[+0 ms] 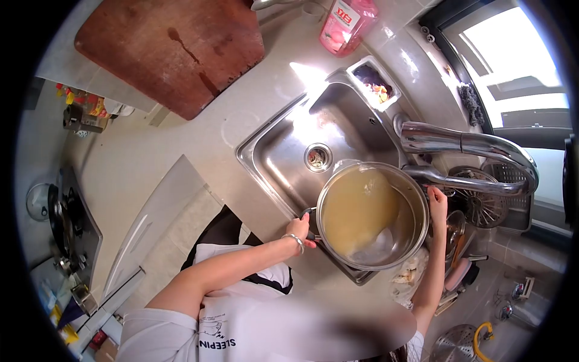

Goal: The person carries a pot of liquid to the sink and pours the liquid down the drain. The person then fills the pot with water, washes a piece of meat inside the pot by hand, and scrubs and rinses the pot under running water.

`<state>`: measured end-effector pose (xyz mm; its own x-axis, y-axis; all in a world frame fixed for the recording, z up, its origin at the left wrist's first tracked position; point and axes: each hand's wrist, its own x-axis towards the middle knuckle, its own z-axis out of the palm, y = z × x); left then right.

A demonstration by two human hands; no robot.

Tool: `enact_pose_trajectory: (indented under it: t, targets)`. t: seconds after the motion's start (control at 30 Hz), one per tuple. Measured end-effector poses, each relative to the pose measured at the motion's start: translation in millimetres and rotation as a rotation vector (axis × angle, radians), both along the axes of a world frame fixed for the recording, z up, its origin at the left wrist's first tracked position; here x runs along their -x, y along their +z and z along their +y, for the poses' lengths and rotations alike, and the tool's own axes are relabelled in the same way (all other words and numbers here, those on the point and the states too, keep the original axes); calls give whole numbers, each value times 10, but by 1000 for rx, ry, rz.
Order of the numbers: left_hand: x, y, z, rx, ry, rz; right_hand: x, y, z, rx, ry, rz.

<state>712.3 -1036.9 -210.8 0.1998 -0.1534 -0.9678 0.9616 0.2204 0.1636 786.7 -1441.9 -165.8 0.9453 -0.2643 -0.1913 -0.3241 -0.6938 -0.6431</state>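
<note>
Left hand (298, 230): closed round handle (308, 212), 9 o'clock.
Right hand (438, 204): curled by rim, 2 o'clock; cannot tell grip.
Pot (413, 217): tilted over sink's (280, 151) 5 o'clock side.
Liquid (356, 214): could slop out, from uneven hold or overtilt.

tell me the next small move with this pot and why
Probably raise the right side of the pot slightly with the right hand, tipping it further over the sink: the liquid pools leftward, baring some bottom, and the left hand holds the other side.
</note>
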Motion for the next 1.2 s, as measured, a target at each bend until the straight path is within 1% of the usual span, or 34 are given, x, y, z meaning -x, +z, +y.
enact_pose_trajectory:
  t: [0.17, 0.3, 0.5, 0.63, 0.73, 0.83, 0.93, 1.0, 1.2]
  targets:
    - [35, -97, 7, 11, 20, 15, -19, -25, -34, 23, -6, 34]
    - [45, -71, -11, 5, 36, 16, -21, 1, -32, 14, -8, 67]
    - [80, -65, -19, 13, 42, -10, -3, 21, -26, 6, 4, 46]
    - [94, -6, -20, 18, 52, -20, -8, 94, -12, 22, -32, 95]
    - [94, 70, -25, -35, 47, -2, -21, 97, -58, 6, -11, 95]
    - [140, 31, -35, -49, 45, 9, -39, 134, -40, 4, 23, 71]
    - [177, 52, -7, 50, 69, 30, -38, 153, -10, 41, 60, 29]
    - [180, 83, 3, 60, 58, 51, -39, 147, -16, 48, 89, 6]
    - [241, 72, 4, 75, 50, 87, -5, 233, -2, 51, 70, 85]
